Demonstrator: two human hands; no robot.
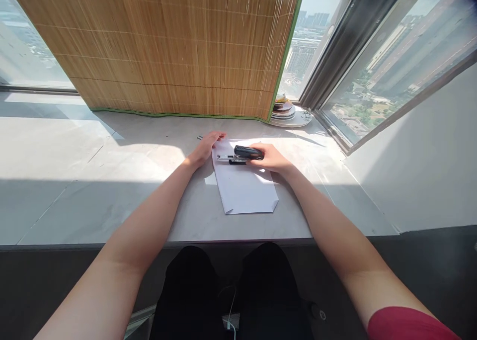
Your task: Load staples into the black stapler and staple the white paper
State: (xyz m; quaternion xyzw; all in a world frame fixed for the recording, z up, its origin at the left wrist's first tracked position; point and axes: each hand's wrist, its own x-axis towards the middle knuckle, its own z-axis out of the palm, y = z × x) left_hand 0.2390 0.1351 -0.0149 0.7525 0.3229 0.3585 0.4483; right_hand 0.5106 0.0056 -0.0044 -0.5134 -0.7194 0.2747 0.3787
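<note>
A stack or sheet of white paper (248, 193) lies on the pale sill, its lower corners folded or curled. My left hand (206, 147) is at its upper left corner, fingers closed over the edge with the tips pointing right; the thumb is mostly hidden. In my right hand (271, 158) is a black stapler (246, 152), held over the upper part of the paper. Its black top is raised from the silver metal rail, which points left towards my left hand. Small grey strips (200, 137) lie just beyond my left hand, too small to identify.
A bamboo blind (179, 51) with green edging hangs down to the sill at the back. Stacked plates (283, 112) stand in the window corner. A white wall (421, 156) closes the right side. My knees (266, 280) are below the sill's front edge, near a white cable (231, 305).
</note>
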